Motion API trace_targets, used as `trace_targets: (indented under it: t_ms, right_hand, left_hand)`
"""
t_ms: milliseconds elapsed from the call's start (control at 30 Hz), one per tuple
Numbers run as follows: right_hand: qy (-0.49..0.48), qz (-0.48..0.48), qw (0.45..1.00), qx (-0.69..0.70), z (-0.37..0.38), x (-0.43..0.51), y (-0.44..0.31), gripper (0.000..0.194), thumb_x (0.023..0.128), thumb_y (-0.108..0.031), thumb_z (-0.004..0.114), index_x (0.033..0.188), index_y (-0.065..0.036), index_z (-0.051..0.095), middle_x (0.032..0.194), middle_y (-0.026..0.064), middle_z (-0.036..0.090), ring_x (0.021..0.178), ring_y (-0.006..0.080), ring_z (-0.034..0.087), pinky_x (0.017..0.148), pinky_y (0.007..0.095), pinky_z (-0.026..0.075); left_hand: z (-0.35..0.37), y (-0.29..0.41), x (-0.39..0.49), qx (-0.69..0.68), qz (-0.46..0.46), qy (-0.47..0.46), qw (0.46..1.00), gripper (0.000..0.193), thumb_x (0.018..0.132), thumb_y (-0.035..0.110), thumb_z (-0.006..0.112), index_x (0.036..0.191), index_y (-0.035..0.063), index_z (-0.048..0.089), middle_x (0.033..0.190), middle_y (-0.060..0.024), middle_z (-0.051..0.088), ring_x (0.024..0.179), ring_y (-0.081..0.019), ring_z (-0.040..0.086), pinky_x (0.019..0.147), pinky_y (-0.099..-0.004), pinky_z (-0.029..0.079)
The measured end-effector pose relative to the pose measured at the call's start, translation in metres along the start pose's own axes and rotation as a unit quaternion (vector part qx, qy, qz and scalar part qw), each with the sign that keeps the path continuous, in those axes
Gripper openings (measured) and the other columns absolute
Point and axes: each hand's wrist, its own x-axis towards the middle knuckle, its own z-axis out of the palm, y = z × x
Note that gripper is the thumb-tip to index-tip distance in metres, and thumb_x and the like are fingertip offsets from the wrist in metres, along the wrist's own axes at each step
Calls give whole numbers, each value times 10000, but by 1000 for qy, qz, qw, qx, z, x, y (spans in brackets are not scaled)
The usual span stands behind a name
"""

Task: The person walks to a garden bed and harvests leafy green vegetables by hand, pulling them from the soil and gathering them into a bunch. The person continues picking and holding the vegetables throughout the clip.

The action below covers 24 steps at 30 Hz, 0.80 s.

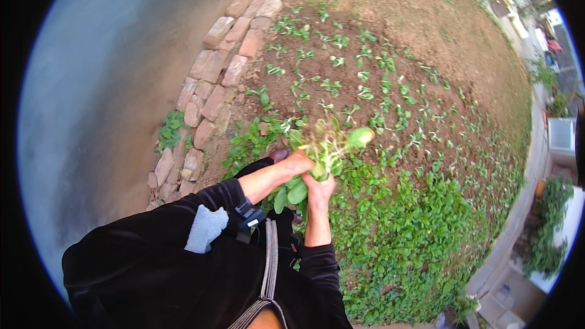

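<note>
Both hands meet on one bunch of leafy green seedlings [327,153] with pale roots, held in front of my body over the garden bed. My left hand [299,163] grips the bunch from the left, its fingers partly hidden by leaves. My right hand [320,187] closes around the stems from below and to the right. Broad leaves [297,192] hang down between the wrists, and a larger leaf [360,137] sticks out to the right. Small, spaced seedlings [337,61] stand in brown soil beyond the hands.
Dense green plants [402,228] cover the bed at the right. A low edging of reddish stones and bricks [215,103] runs along the left, beside a paved surface [114,55]. My shoes [278,155] are near the bed's edge. A curved concrete border [525,178] bounds the far right.
</note>
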Motion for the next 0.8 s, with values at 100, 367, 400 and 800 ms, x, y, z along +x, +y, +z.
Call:
trace_targets:
  t_ms: [100, 367, 400, 800]
  right_hand:
    - [37, 51, 995, 82, 0, 5, 31, 466, 636, -29, 739, 1067, 6, 567, 965, 65, 607, 818, 154, 584, 735, 281, 478]
    - [-49, 25, 998, -34, 23, 80, 76, 444, 660, 15, 683, 1090, 12, 573, 1020, 81, 615, 872, 179, 596, 786, 310, 481]
    - [-52, -6, 999, -14, 32, 94, 88, 403, 627, 13, 703, 1019, 1, 609, 949, 63, 635, 815, 166, 598, 756, 297, 484]
    - [-128, 52, 950, -279, 180, 279, 357, 348, 621, -174, 778, 864, 26, 630, 785, 100, 652, 653, 191, 606, 624, 322, 484]
  left_hand:
    - [-2, -29, 13, 4, -46, -8, 999, 561, 585, 96, 772, 1099, 30, 559, 1047, -75, 611, 969, -176, 561, 890, -286, 426]
    - [-49, -44, 18, 207, -54, 132, 968, 852, 605, 256, 755, 1294, -14, 332, 1225, -226, 483, 1152, -313, 479, 992, -358, 359]
    - [-55, -45, 21, 218, 6, 175, 960, 888, 617, 237, 713, 1338, -22, 264, 1290, -253, 413, 1221, -333, 413, 1020, -359, 327]
    - [-135, -134, 99, 93, 108, 259, 955, 567, 753, -23, 577, 1291, 34, 407, 1182, -140, 550, 1091, -225, 555, 907, -342, 453]
